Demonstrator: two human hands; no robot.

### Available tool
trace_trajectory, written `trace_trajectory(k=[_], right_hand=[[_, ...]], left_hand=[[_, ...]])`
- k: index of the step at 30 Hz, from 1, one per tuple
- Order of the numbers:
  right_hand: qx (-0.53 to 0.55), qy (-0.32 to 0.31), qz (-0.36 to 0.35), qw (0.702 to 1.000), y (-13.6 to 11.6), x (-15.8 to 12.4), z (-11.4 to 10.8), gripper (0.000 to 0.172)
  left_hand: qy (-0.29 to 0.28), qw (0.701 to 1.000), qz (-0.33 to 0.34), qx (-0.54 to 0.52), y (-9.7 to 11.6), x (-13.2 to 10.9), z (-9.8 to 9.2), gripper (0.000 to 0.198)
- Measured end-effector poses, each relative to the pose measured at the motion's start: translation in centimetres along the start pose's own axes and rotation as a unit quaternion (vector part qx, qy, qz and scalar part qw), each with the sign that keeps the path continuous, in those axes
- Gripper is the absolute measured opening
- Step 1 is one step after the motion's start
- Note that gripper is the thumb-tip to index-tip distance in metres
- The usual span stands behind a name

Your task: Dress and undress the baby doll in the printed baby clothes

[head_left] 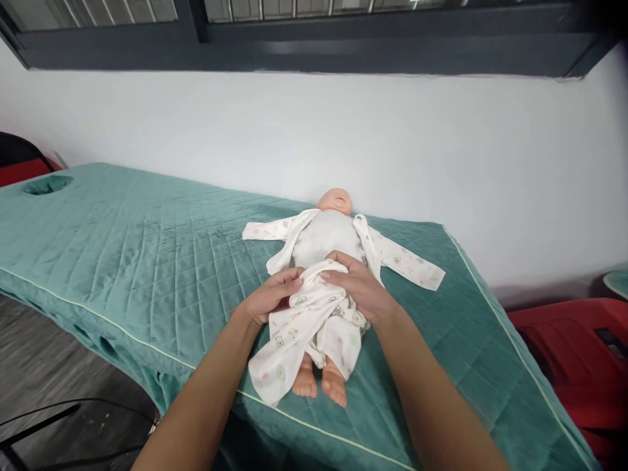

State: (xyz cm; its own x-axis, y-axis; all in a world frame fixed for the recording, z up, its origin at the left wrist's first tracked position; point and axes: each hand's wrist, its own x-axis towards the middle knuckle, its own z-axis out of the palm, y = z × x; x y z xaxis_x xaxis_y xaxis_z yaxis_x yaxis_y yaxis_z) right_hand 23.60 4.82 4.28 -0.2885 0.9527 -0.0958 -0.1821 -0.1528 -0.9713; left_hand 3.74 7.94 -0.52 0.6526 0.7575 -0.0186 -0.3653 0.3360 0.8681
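A baby doll [338, 200] lies on its back, head toward the wall and bare feet [305, 382] toward me. Its torso is pale grey-white. A white printed baby top [407, 263] lies spread open under it, sleeves out to both sides. Over the doll's legs are white printed baby pants [297, 337], bunched at the waist. My left hand [275, 293] pinches the pants' cloth on the left side. On the right, my right hand [357, 282] grips the gathered waist, fingers curled over the fabric. Cloth hides some fingertips.
The doll lies on a massage bed with a green quilted cover [147, 261], which has a face hole [48, 184] at the far left. A white wall [196, 131] runs behind it. Red cases or chairs [564, 353] stand at the right. A thin black stand [39, 428] is at lower left.
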Motion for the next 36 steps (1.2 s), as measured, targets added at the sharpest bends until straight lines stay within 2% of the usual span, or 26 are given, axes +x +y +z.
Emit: trace_trajectory(k=[2, 4, 6, 10, 14, 16, 19, 21, 23, 27, 30, 34, 36], right_hand=[[-0.020, 0.028, -0.019, 0.999, 0.2, 0.1, 0.2, 0.032], [-0.065, 0.027, -0.028, 0.997, 0.2, 0.2, 0.4, 0.032], [-0.128, 0.003, -0.042, 0.991, -0.1, 0.2, 0.5, 0.031], [-0.232, -0.046, -0.077, 0.969, -0.8, -0.3, 1.1, 0.036], [-0.279, -0.079, -0.037, 0.956, -1.2, -1.3, 1.8, 0.045], [-0.250, -0.075, -0.012, 0.965, -1.2, -1.8, 2.0, 0.043], [-0.110, -0.024, 0.034, 0.993, -0.8, -2.3, 1.9, 0.040], [-0.025, -0.002, 0.054, 0.998, -0.5, -2.6, 1.9, 0.039], [0.006, 0.021, 0.050, 0.999, -0.3, -3.0, 2.0, 0.034], [0.003, 0.061, 0.022, 0.998, -0.3, -3.6, 2.2, 0.027], [-0.011, 0.013, 0.029, 0.999, -0.5, -4.0, 2.0, 0.036], [-0.083, -0.105, 0.078, 0.988, -1.0, -4.0, 1.7, 0.047], [-0.109, -0.120, 0.101, 0.982, -0.9, -3.8, 1.8, 0.050]], left_hand=[[-0.040, 0.998, -0.019, 0.039, 0.2, 0.0, 0.1, 0.044], [-0.055, 0.995, -0.047, 0.069, 0.4, 0.0, 0.3, 0.045], [-0.024, 0.996, -0.059, 0.066, 0.3, 0.0, 0.5, 0.042], [0.052, 0.998, -0.024, -0.001, 0.0, -0.2, 0.8, 0.043], [0.082, 0.996, 0.010, 0.023, 0.1, -0.4, 1.3, 0.045], [0.090, 0.995, 0.010, 0.042, 0.5, -0.7, 1.8, 0.045], [0.082, 0.994, -0.019, 0.076, 1.2, -1.6, 2.9, 0.046], [0.071, 0.990, -0.042, 0.111, 1.8, -2.2, 3.7, 0.047], [0.051, 0.987, -0.064, 0.139, 2.3, -2.8, 4.2, 0.048], [-0.032, 0.984, -0.084, 0.155, 2.9, -3.5, 4.5, 0.043], [-0.040, 0.990, -0.070, 0.118, 2.6, -3.5, 4.4, 0.040], [0.010, 0.998, -0.044, 0.039, 1.4, -3.5, 4.4, 0.042], [0.036, 0.998, -0.041, 0.018, 1.0, -3.7, 4.7, 0.043]])
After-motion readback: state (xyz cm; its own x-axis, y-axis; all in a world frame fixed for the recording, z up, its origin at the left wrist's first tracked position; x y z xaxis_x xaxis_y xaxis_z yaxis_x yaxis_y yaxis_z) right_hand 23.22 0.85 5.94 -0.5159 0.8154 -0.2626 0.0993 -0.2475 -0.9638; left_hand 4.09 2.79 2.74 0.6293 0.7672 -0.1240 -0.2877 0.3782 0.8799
